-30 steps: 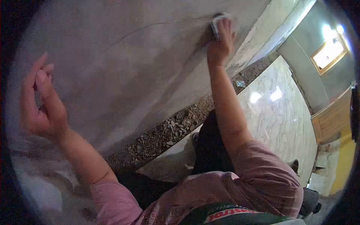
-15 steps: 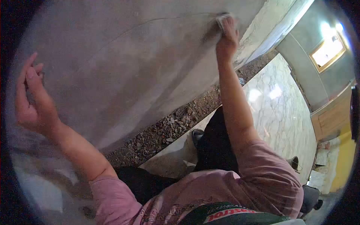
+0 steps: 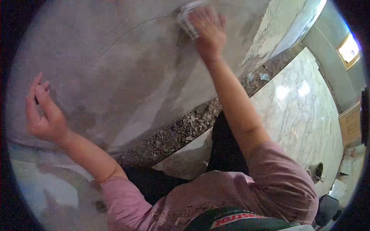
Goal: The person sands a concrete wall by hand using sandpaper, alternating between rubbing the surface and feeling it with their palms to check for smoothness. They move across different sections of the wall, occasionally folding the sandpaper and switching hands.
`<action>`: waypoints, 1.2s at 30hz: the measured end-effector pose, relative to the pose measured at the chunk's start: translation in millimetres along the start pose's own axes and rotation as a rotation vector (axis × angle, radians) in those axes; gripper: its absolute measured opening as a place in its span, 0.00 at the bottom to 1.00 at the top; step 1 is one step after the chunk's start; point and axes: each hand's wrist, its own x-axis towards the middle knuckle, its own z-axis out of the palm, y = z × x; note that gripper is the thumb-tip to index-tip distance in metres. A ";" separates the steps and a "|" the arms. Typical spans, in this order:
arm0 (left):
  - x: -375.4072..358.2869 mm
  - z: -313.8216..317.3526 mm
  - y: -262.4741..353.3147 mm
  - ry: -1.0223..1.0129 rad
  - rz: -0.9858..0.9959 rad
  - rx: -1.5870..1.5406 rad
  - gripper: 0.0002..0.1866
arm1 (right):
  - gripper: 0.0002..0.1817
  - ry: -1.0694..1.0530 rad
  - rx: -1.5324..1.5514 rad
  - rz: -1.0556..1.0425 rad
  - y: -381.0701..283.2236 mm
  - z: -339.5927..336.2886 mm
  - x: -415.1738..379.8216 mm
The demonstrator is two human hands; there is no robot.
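Change: the right hand [image 3: 208,32] has slid left along the grey plaster wall [image 3: 127,69] since half a second ago, and its small grey-white sanding pad [image 3: 187,17] went with it.
Pad: high on the wall, pressed flat under the right hand – its long side runs up and to the right. It looks blurry.
Right hand: fingers spread flat over the pad, holding it on the wall.
Left hand [image 3: 44,111]: lower left, fingers half curled, holding nothing – close to the wall.
Below: brown gravel strip [image 3: 185,129], then shiny white marble floor [image 3: 300,107].
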 end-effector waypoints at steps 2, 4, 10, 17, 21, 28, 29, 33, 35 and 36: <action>-2.4 -4.4 -3.3 -0.022 -0.001 0.008 0.13 | 0.25 0.258 -0.012 0.230 57.1 0.2 -20.1; -4.9 -8.3 -7.4 -0.014 0.006 -0.054 0.14 | 0.22 0.444 0.170 0.688 100.5 -12.7 -35.2; -7.4 -7.2 0.0 0.043 -0.064 -0.110 0.15 | 0.26 0.267 0.045 0.297 28.0 5.9 -7.2; -3.1 17.9 28.2 0.037 -0.046 -0.165 0.14 | 0.28 0.024 0.029 0.014 19.6 -9.2 2.0; -2.0 17.8 39.6 -0.074 0.110 -0.014 0.13 | 0.30 0.442 0.080 0.570 111.2 4.1 -63.2; -3.2 34.4 51.5 -0.118 0.097 -0.028 0.11 | 0.24 -0.045 0.031 0.045 -31.0 -8.5 11.3; -1.8 37.6 54.8 -0.117 0.105 -0.024 0.11 | 0.22 -0.117 0.119 -0.105 -51.6 -13.2 19.5; -0.9 37.2 60.4 -0.162 0.064 -0.010 0.11 | 0.21 -0.095 0.060 -0.095 -9.7 -0.4 4.0; -0.7 31.3 58.9 -0.173 0.006 -0.025 0.11 | 0.20 0.163 -0.070 0.283 39.4 2.1 -12.3; 0.7 26.2 57.9 -0.167 0.038 -0.025 0.11 | 0.21 0.349 0.015 0.431 71.4 3.1 -30.2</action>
